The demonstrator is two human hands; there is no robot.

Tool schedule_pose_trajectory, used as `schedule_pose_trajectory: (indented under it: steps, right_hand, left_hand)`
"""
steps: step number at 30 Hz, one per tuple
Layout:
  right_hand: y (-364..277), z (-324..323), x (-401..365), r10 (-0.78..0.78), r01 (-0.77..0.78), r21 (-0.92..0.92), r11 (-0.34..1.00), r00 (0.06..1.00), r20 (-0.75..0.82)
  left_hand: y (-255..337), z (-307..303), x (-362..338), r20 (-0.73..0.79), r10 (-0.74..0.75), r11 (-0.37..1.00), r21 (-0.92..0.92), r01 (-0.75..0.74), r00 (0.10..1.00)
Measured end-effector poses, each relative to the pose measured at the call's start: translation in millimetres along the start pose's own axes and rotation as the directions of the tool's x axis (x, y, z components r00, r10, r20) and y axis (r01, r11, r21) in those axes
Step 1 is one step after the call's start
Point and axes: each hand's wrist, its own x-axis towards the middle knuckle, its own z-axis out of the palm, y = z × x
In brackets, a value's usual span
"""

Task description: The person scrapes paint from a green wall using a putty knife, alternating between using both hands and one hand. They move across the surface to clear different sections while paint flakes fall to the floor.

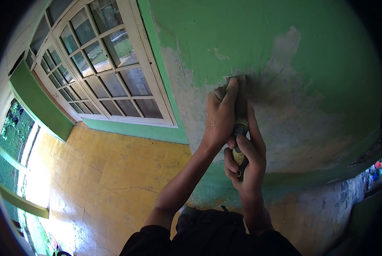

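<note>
Both of my hands are on a scraper [241,126] with a black and yellow handle, its blade end against the green wall [225,25]. Higher up, my left hand [218,117] grips it near the blade, one finger stretched along the flat metal. My right hand [252,160] is closed around the handle below. Around the blade the paint is gone, and a patch of bare grey plaster [284,115] spreads to the right and down. Pale specks cling to the back of my left hand. The blade's edge is partly hidden by my fingers.
To the left stands a white-framed glazed door [101,64] with several panes. Yellow floor tiles [122,166], cracked in places, lie below it. A low green wall [41,102] and railings [22,200] border the bright outdoors at far left.
</note>
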Motion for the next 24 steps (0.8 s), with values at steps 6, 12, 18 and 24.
schedule_pose_trajectory:
  steps: [6, 12, 18, 24]
  right_hand:
    - [-2, -3, 3, -0.003, 0.003, 0.026, 1.0, 1.0, 0.028]
    - [3, -10, 6, -0.004, 0.004, -0.018, 1.0, 1.0, 0.004]
    - [6, -16, 9, -0.023, 0.025, -0.048, 0.999, 0.999, 0.022]
    - [-4, -8, 8, -0.018, 0.02, -0.043, 0.999, 0.999, 0.029]
  left_hand:
    - [1, 1, 3, -0.035, 0.022, 0.997, 0.072, -0.019, 0.999]
    - [0, 2, 3, -0.057, 0.022, 0.993, 0.115, -0.015, 0.998]
    - [-4, 1, 4, -0.044, 0.044, 0.991, 0.13, -0.038, 0.998]
    - [1, 6, 6, -0.082, 0.083, 0.989, 0.133, -0.072, 0.993]
